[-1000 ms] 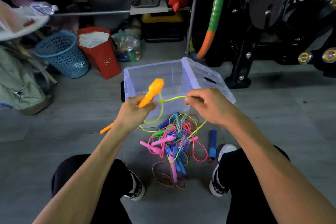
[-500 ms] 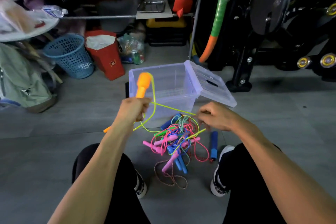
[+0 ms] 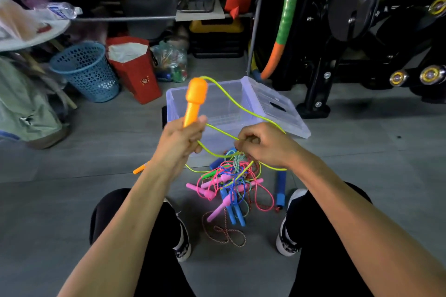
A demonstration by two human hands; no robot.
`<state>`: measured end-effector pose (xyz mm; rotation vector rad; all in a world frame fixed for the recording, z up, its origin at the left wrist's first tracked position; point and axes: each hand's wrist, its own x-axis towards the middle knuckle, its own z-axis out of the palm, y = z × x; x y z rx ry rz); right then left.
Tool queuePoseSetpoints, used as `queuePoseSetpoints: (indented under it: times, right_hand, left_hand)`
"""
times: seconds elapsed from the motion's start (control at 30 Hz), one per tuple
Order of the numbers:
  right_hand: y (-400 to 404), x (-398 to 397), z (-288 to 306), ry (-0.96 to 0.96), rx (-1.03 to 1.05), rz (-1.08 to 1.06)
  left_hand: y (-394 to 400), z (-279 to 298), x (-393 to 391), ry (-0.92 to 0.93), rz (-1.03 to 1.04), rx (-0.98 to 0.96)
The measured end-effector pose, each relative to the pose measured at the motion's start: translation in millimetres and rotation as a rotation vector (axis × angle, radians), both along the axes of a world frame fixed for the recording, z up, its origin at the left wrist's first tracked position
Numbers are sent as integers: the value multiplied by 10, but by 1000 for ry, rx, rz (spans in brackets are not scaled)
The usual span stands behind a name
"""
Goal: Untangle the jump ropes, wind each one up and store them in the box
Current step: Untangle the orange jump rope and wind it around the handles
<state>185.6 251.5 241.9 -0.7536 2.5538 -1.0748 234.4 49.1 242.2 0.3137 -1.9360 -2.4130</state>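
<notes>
Winding had resumed: the orange handle (image 3: 195, 101) was gripped upright by the left hand (image 3: 179, 138), and the yellow-green cord (image 3: 243, 109), previously stretched taut, was pinched near it by the right hand (image 3: 263, 146), above the tangled ropes (image 3: 231, 185) before the clear box (image 3: 226, 108).

Single view only, head-worn, wide-angle; nothing to pair it with. Camera sits above the person's forearms and looks forward and steeply down at the grey tiled floor (image 3: 60, 200). Both arms enter from the bottom edge and converge mid-frame, so the left hand (image 3: 179, 138) and right hand (image 3: 266, 146) sit close to the lens, near the centre. Knees and shoes fill the lower corners directly below the lens. The clear plastic box (image 3: 224, 108) lies just beyond the hands, the blue basket (image 3: 87, 72) farther off at upper left. Straight lines bow toward the edges, notably the black exercise machine (image 3: 362, 31) at upper right.
</notes>
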Motion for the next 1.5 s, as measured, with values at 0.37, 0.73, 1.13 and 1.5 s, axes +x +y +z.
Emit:
queuePoseSetpoints:
  times: [0.37,0.73,1.13,1.5]
  right_hand:
    - [13,-65,-92,70,-27,-16]
    - [-161,-85,67,16,13,8]
    - [42,-110,191,224,-190,-146]
    - [-337,-145,552,145,132,61]
  left_hand:
    - [-189,-361,-69,-398,58,-789]
    - [29,-134,-38,-33,-19,-78]
    - [-191,-317,-63,-367,71,-599]
    - [88,-81,-46,96,-88,-243]
